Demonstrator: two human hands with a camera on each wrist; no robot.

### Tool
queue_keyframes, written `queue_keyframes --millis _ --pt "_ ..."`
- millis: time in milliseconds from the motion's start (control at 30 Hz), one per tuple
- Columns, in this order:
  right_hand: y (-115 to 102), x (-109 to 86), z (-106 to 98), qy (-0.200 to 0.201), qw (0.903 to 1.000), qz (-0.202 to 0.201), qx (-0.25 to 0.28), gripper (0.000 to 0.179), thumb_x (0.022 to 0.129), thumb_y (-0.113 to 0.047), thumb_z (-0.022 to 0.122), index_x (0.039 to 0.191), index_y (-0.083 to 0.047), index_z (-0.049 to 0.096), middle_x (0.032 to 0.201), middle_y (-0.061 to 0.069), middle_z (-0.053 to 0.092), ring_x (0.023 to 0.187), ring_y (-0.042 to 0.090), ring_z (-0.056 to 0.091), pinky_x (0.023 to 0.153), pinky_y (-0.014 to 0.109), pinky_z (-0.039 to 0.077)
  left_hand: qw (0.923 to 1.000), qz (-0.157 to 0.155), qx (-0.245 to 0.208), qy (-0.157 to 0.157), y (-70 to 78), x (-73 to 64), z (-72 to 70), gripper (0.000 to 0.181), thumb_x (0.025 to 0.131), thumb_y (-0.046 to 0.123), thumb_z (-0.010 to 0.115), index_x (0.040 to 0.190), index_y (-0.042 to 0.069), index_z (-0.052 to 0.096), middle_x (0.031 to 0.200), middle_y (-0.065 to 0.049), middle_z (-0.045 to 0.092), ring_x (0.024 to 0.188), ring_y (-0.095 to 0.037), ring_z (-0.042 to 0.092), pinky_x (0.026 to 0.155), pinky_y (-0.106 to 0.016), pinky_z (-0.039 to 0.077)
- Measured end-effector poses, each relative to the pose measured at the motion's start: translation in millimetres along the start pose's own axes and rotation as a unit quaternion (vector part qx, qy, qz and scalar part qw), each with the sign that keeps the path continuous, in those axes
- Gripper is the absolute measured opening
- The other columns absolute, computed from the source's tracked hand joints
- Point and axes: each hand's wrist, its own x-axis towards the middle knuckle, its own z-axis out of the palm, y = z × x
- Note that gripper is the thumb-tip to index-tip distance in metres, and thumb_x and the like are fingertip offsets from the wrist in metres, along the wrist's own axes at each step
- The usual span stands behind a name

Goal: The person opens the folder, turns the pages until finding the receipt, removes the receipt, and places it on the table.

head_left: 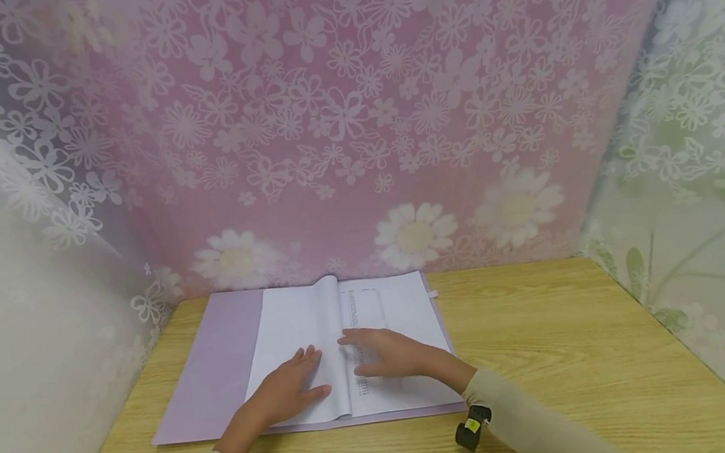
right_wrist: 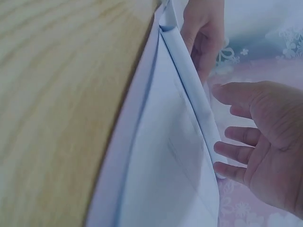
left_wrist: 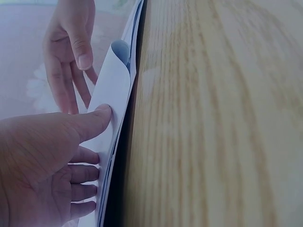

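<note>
A lilac folder (head_left: pixel 219 368) lies spread on the table, holding white sheets. On its left side, blank white paper (head_left: pixel 283 320) bulges up in a rounded curl (head_left: pixel 329 312) along the middle. Small print in columns shows on the right-hand sheet (head_left: pixel 408 309). My left hand (head_left: pixel 286 391) rests on the left paper, fingers extended, thumb (left_wrist: pixel 97 122) near the curl. Over the printed sheet is my right hand (head_left: pixel 389 353), its fingertips pointing at the curl; in the right wrist view its fingers (right_wrist: pixel 234 152) are spread beside the curled paper, gripping nothing.
The folder sits at the left part of a wood-grain table (head_left: pixel 541 340). A small tab (head_left: pixel 433 294) sticks out at its right edge. Flower-patterned pink sheeting (head_left: pixel 356 148) stands behind the table, with pale sheeting at both sides. A black band (head_left: pixel 473 427) is on the right sleeve.
</note>
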Motion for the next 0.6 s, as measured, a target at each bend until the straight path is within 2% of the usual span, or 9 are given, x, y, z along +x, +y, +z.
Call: queue_keyframes --millis 300,600 --pt "33 -6.8 -35 0.082 0.9950 0.044 0.036 0.064 0.098 -0.022 0.069 0.155 -0.010 0.043 0.161 0.014 0.042 0.152 0.035 0.035 0.123 0.054 0.032 1.0000 -0.003 0.008 0.001 1.4 1.6 1.2 0.072 0.095 0.041 0.070 0.149 -0.002 0.049 0.159 -0.022 0.042 0.149 -0.042 0.037 0.117 -0.060 0.037" --pt "86 -17.3 -66 0.186 0.9740 0.106 0.073 0.067 0.096 -0.017 0.070 0.155 -0.004 0.040 0.158 0.022 0.043 0.143 0.046 0.044 0.113 0.061 0.043 0.9999 0.002 0.013 0.002 1.2 0.2 0.9 0.073 0.095 0.042 0.070 0.149 -0.001 0.048 0.159 -0.021 0.043 0.150 -0.041 0.037 0.117 -0.059 0.037"
